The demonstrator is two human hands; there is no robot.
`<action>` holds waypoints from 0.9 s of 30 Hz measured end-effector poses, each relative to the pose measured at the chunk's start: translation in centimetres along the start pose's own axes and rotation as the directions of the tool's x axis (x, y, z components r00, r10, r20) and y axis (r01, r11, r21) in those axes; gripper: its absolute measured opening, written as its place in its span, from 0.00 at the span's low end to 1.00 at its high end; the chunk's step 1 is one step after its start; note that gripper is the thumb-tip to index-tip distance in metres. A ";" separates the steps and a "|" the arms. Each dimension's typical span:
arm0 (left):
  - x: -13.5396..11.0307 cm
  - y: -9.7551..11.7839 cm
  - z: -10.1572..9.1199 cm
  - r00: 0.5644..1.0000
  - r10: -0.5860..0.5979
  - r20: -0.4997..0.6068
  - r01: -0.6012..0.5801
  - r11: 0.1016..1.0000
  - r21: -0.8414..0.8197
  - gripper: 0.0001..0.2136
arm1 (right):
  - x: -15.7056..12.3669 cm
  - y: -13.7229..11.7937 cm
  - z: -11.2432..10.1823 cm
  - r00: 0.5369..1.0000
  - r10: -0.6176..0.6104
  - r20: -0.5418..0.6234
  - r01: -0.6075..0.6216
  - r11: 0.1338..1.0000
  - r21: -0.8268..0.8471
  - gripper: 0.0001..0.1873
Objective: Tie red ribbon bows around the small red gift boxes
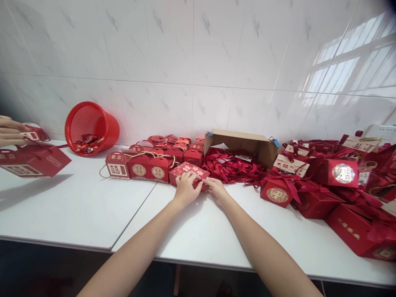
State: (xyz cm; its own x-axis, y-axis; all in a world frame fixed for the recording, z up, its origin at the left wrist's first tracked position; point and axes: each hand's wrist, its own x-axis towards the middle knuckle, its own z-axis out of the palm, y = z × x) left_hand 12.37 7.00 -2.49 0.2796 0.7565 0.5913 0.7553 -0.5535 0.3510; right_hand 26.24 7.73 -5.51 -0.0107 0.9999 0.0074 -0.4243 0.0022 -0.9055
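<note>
A red gift box (185,168) with pale lettering lies on the white table in front of the row of finished-looking boxes. My left hand (186,188) rests over its near side, fingers curled onto it. At the box's right end my right hand (218,191) pinches the edge with thumb and fingers; the exact spot it grips is partly hidden. Just left stand red boxes with round gold emblems (149,168) and twine handles. Behind my right hand, dark red ribbons (230,167) spill from a cardboard box (244,139) lying on its side.
A red plastic basket (107,126) lies tipped at the left with small wrapped items inside. Another person's hand (10,131) is at the far left, by a tilted red gift box (51,160). Ribbon-tied red boxes (315,202) are heaped at the right. A tiled wall (173,62) closes the back.
</note>
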 end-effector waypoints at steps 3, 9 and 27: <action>0.0 0.0 0.0 1.000 -0.001 0.006 0.001 1.000 0.003 0.05 | 0.0 0.0 0.0 1.000 -0.001 0.002 0.001 1.000 -0.002 0.16; 0.0 -0.1 0.0 1.000 0.006 0.005 -0.006 1.000 0.010 0.05 | -0.1 -0.2 0.1 1.000 0.003 -0.008 -0.003 1.000 -0.010 0.16; -0.1 -0.1 0.5 1.000 -0.023 0.008 0.023 1.000 0.003 0.03 | 0.2 0.1 0.2 0.996 0.004 -0.092 -0.010 0.998 -0.054 0.11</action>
State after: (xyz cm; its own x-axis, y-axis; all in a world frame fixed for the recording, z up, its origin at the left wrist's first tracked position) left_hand 12.53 7.19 -2.92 0.2672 0.7715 0.5773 0.7630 -0.5354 0.3623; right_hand 25.98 7.88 -5.52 0.0712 0.9968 -0.0359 -0.3744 -0.0067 -0.9272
